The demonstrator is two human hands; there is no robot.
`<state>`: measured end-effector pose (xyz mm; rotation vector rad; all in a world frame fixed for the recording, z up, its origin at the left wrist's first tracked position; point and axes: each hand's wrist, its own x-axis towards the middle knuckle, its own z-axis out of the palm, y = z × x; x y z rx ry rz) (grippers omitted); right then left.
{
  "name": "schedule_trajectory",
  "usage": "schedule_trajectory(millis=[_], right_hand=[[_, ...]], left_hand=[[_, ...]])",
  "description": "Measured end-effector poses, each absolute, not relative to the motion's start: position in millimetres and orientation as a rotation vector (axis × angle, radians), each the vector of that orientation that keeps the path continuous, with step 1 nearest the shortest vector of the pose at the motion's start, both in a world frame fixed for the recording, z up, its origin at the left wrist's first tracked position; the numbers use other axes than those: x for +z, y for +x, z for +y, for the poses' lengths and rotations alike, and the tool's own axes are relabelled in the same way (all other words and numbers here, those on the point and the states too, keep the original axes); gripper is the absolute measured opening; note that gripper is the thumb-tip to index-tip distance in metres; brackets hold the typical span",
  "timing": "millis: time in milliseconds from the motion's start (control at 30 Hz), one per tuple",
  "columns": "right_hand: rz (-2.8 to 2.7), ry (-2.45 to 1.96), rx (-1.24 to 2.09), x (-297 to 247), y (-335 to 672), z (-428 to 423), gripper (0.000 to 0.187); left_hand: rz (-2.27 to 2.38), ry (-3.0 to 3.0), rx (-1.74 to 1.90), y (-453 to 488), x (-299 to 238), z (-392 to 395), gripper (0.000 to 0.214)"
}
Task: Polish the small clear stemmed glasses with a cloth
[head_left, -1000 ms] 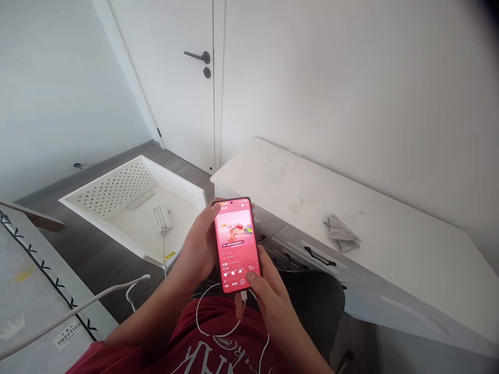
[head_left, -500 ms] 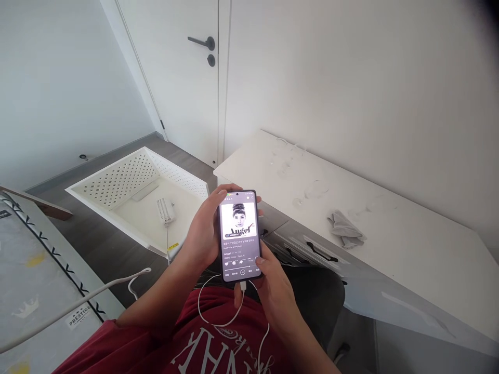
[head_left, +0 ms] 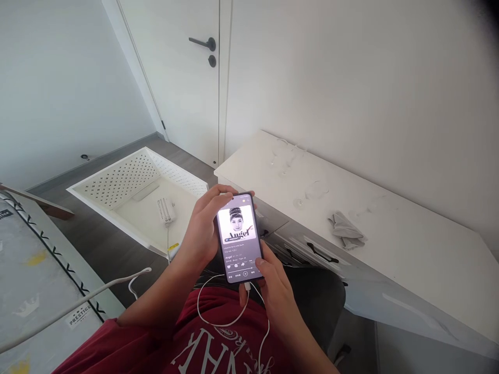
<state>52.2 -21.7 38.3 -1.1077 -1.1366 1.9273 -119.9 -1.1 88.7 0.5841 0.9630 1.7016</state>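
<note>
A smartphone (head_left: 239, 249) is held upright between both hands, its lit screen showing a music player with an album cover. My left hand (head_left: 202, 228) wraps around its left side, the thumb lying over the top left corner. Closed on the lower right edge is my right hand (head_left: 273, 275), with its thumb over the bottom right of the screen. A white charging cable (head_left: 201, 306) runs from the phone's bottom end and loops over a red shirt. Fingers behind the phone are mostly hidden.
Right of me stands a white cabinet (head_left: 409, 259) with black-handled drawers; a crumpled grey cloth (head_left: 346, 231) lies on top. On the floor at left, a white perforated basket (head_left: 117, 176) holds a power strip (head_left: 167, 210). A mattress (head_left: 35, 270) and a door (head_left: 179, 78) are also in view.
The phone has tilted slightly, its top shifting left and its bottom right. My left thumb has slid a little right along the top edge. The lyric lines on the screen have changed.
</note>
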Motion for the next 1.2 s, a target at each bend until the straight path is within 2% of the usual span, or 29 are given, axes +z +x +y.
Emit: schedule_trajectory(millis=[367, 433, 533, 667, 833, 1033, 1100, 1200], right_hand=[[-1.242, -1.155, 1.894, 26.2, 57.5, -22.9, 0.058], [-1.213, -1.164, 1.920, 26.8, 57.4, -21.3, 0.059], [-1.212, -1.024, 2.056, 30.7, 55.4, -16.2, 0.050], [-1.211, -0.862, 2.195, 30.9, 53.2, -10.5, 0.048], [-1.203, -0.966, 2.074, 31.1, 50.9, -8.6, 0.046], [-0.976, -0.651, 2.299, 49.1, 48.4, 1.1, 0.046], [-0.961, -0.649, 2.243, 54.3, 50.3, 6.0, 0.046], [-0.953, -0.682, 2.186, 60.3, 52.5, 12.1, 0.043]], left_hand=[[1.169, 0.589, 1.728, -116.2, 82.7, 2.1, 0.032], [1.112, 0.573, 1.727, -115.8, 84.4, 2.6, 0.028], [0.939, 0.498, 1.734, -116.7, 87.6, 2.2, 0.019], [0.907, 0.458, 1.777, -119.0, 89.0, 0.5, 0.021], [0.973, 0.431, 1.771, -116.2, 90.0, 1.8, 0.022], [0.856, 0.496, 1.681, -112.3, 85.1, 3.4, 0.015], [0.819, 0.565, 1.618, -112.9, 78.0, -1.6, 0.026], [0.748, 0.654, 1.503, -112.8, 65.8, -12.0, 0.070]])
